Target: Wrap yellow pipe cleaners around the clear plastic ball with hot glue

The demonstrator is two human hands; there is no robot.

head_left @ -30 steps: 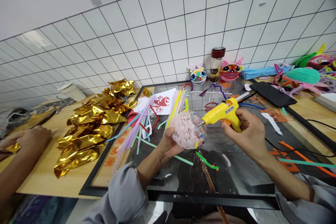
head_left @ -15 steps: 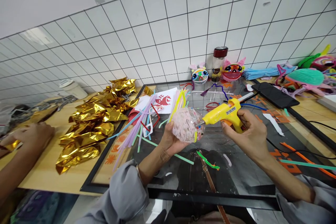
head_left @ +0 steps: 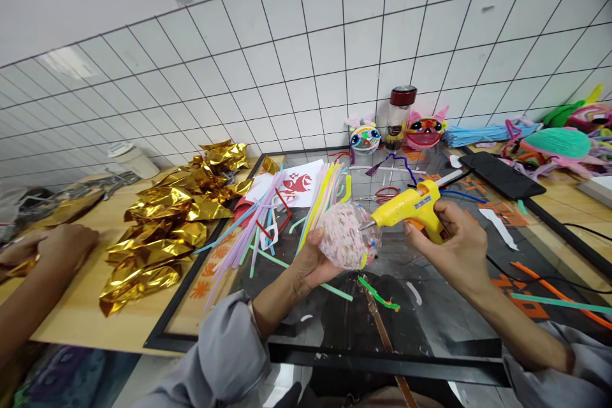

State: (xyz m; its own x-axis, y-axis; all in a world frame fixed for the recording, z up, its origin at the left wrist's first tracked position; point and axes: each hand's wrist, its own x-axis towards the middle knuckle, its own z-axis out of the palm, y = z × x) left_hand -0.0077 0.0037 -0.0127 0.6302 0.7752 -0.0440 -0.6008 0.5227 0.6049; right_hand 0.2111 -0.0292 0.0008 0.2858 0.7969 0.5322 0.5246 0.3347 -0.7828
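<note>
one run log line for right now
left hand: holds ball, pink and clear | right hand: grips yellow glue gun | nozzle: at ball, contact unclear | table: gold foil

Counts, clock centred on pink ball (head_left: 342, 239):
1 pink ball; 1 glue gun (head_left: 404, 206), 2 o'clock; 2 face ornaments (head_left: 364, 138), 12 and 1 o'clock; 1 jar (head_left: 398, 121), 1 o'clock; 1 phone (head_left: 503, 174), 2 o'clock; 1 white cup (head_left: 134, 160), 10 o'clock.
</note>
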